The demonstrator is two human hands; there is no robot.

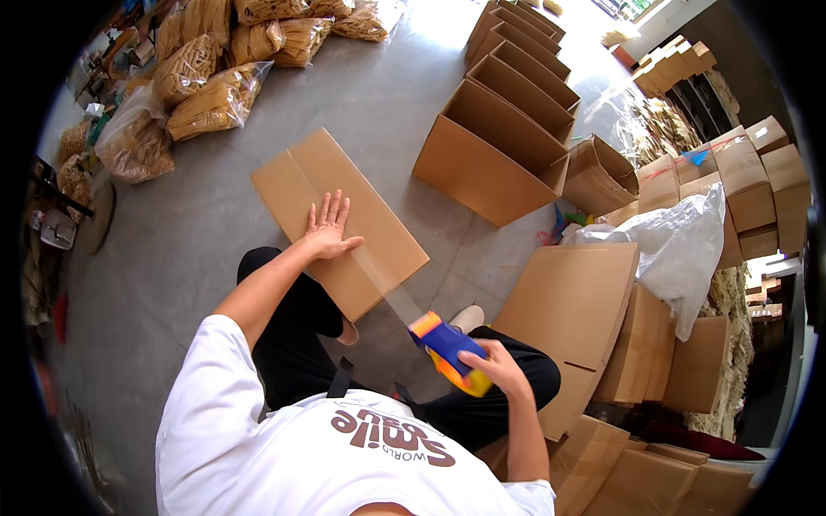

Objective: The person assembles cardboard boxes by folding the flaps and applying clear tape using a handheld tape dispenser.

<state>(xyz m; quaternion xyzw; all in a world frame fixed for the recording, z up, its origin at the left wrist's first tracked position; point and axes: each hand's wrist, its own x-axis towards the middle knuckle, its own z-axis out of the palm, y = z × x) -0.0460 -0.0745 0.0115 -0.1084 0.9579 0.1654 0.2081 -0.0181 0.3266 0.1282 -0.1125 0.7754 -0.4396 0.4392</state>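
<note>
Our white T-shirt (301,456) is nearest cam. L hand (328,236) lies flat, fingers spread, on the cardboard carton (372,219) ahead; R hand (501,366) grips the blue tape dispenser (446,340), clear tape strip (403,304) btwn. We're prob. mid-seal; next likely: press tape over edge, cut.

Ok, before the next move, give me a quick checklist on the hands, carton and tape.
1. Left hand steadying the carton: ok, spread flat on its top.
2. Right hand gripping the tape dispenser: ok, fingers wrapped at its near end.
3. Carton top closed: ok, the upward face lies flat.
4. Tape strip cut free: not ok, it runs from the carton to the dispenser.
5. Tape stuck down under the left hand: cannot tell, the hand hides that stretch.
</note>
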